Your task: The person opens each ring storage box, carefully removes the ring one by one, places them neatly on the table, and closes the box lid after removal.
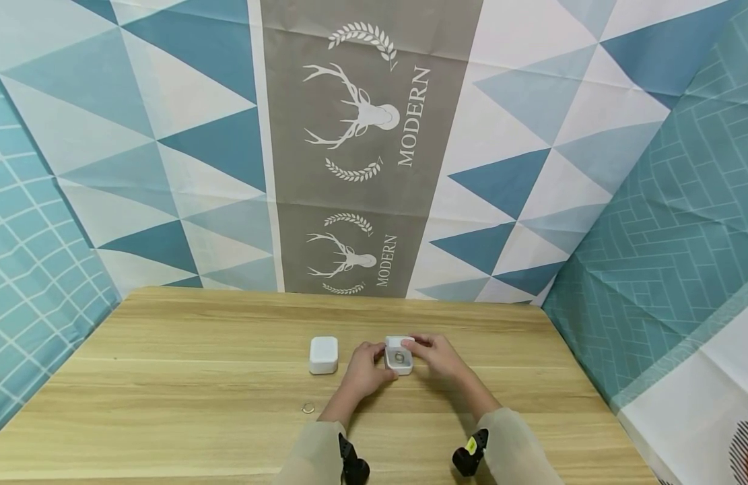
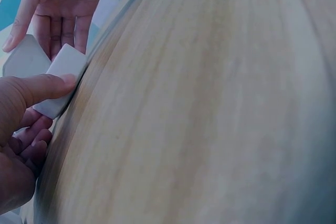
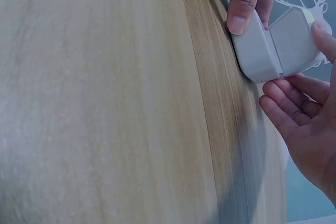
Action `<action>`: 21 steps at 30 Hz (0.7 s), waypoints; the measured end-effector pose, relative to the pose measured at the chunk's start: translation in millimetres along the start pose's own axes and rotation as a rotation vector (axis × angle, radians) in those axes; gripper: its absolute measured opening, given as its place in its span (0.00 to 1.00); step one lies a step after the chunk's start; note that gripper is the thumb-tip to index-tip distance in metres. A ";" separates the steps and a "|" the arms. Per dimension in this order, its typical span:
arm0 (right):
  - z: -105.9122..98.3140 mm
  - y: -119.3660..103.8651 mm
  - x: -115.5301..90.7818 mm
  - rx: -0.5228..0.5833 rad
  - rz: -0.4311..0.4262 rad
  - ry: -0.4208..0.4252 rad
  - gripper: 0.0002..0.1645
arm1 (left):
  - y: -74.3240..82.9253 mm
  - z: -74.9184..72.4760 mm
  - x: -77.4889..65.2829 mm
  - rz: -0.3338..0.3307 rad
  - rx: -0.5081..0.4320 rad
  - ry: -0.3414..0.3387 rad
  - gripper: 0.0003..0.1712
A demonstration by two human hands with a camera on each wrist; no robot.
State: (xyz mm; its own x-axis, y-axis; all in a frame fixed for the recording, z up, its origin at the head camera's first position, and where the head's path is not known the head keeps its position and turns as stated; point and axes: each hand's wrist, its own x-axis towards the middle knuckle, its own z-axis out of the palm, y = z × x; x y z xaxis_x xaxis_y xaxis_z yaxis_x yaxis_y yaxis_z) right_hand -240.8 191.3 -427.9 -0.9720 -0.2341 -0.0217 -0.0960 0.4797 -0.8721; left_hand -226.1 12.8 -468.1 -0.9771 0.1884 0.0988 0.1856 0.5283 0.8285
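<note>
A small white ring box (image 1: 402, 370) stands on the wooden table with its lid raised at the back. Inside it sits a ring (image 1: 399, 357). My left hand (image 1: 363, 372) holds the base from the left, thumb at the front side. On the right, my right hand (image 1: 442, 356) pinches the raised lid between thumb and fingers. From the right wrist view, the lid (image 3: 296, 40) leans back from the base (image 3: 257, 51). The ring cannot be seen in either wrist view.
Left of my hands stands a second white box (image 1: 323, 355), closed. A loose ring (image 1: 308, 408) lies on the table (image 1: 198, 404) nearer the front, beside my left forearm. Patterned cloth (image 1: 361, 168) hangs behind the table's back edge.
</note>
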 end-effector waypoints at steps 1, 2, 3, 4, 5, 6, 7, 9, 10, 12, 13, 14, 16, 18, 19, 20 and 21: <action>-0.6 -3.0 -1.7 0.001 -0.006 -0.004 0.28 | -0.2 0.1 0.1 -0.002 0.001 0.000 0.35; -1.2 -5.4 -2.8 -0.003 -0.015 -0.008 0.28 | -0.3 0.2 0.2 -0.003 0.001 0.001 0.35; -1.2 -4.4 -2.3 -0.001 -0.016 -0.007 0.28 | -0.5 0.2 0.2 -0.004 0.000 0.002 0.35; -0.8 -2.0 -0.9 -0.001 -0.015 -0.004 0.28 | -0.6 0.1 0.2 -0.006 -0.001 0.001 0.35; -0.2 1.7 1.1 -0.006 -0.015 0.002 0.29 | -0.6 0.1 0.2 -0.010 -0.005 0.001 0.35; 0.5 5.7 3.2 -0.011 -0.018 0.008 0.29 | -0.5 0.0 0.2 -0.009 -0.005 0.002 0.35; 1.2 9.3 5.3 -0.017 -0.018 0.014 0.30 | -0.4 -0.2 0.2 -0.009 -0.007 0.002 0.35; 2.7 17.1 9.4 -0.016 -0.015 0.027 0.31 | 0.1 -0.6 0.0 -0.009 -0.010 0.002 0.35; 2.9 18.9 10.4 -0.022 -0.016 0.030 0.31 | 0.2 -0.7 -0.1 -0.009 -0.009 0.001 0.35; 3.1 20.7 11.4 -0.017 -0.021 0.031 0.32 | 0.2 -0.5 -0.2 -0.009 -0.008 0.001 0.35; 3.2 21.0 11.6 -0.011 -0.021 0.030 0.32 | 0.1 -0.4 -0.2 -0.010 -0.006 0.001 0.36; 3.3 21.3 11.9 -0.002 -0.020 0.031 0.32 | 0.0 -0.2 -0.2 -0.010 -0.004 0.000 0.36; 3.5 21.2 12.0 0.011 -0.013 0.033 0.32 | -0.2 0.0 -0.1 -0.012 0.000 0.000 0.36; 3.7 21.1 12.1 0.017 -0.012 0.034 0.31 | -0.2 -0.1 0.1 -0.013 0.001 0.000 0.36; 4.0 21.1 12.2 0.017 -0.009 0.035 0.31 | -0.1 -0.1 0.1 -0.013 0.001 0.000 0.36; 4.2 21.0 12.3 0.017 -0.006 0.036 0.31 | 0.1 -0.2 0.1 -0.014 -0.001 0.000 0.36; 4.4 20.8 12.3 0.018 -0.001 0.036 0.31 | 0.1 -0.2 0.2 -0.015 -0.001 0.000 0.36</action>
State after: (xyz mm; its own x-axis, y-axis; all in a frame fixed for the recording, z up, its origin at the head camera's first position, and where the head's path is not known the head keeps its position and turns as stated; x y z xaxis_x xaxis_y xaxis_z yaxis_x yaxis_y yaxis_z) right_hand -253.9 194.7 -448.5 -0.9789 -0.2041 -0.0035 -0.0936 0.4639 -0.8809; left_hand -226.3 12.7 -467.9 -0.9798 0.1804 0.0869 0.1712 0.5300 0.8305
